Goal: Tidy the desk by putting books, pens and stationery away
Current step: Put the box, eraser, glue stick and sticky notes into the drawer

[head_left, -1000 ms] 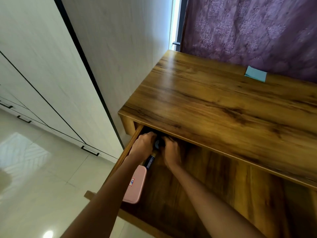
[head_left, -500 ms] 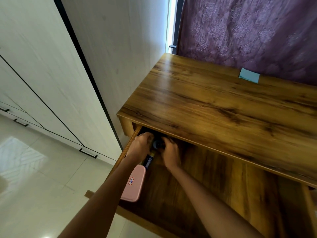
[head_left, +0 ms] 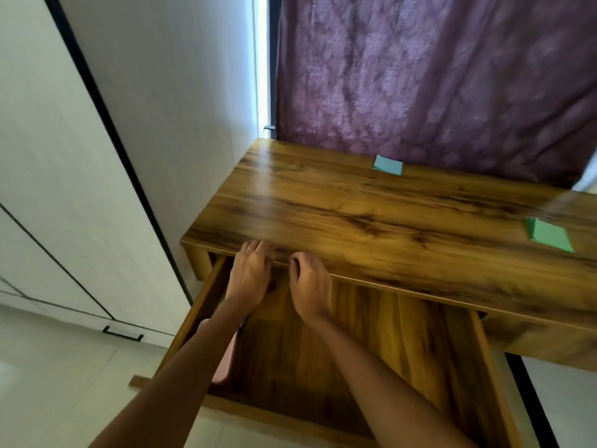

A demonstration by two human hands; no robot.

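Tabletop [head_left: 355,221]: two sticky pads remain — blue pad [head_left: 388,164], green pad [head_left: 549,236].
Drawer [head_left: 323,350]: open.
Left hand [head_left: 250,273], right hand [head_left: 310,286]: fingers loosely curled, holding nothing.
Nearer: right hand — pads lie beyond, rightward.

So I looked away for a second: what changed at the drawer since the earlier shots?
Both hands came back out of the drawer's far corner: left hand and right hand now sit at the desk's front edge, no longer around the dark item. The pink case stays in the drawer, the blue note on the desk.
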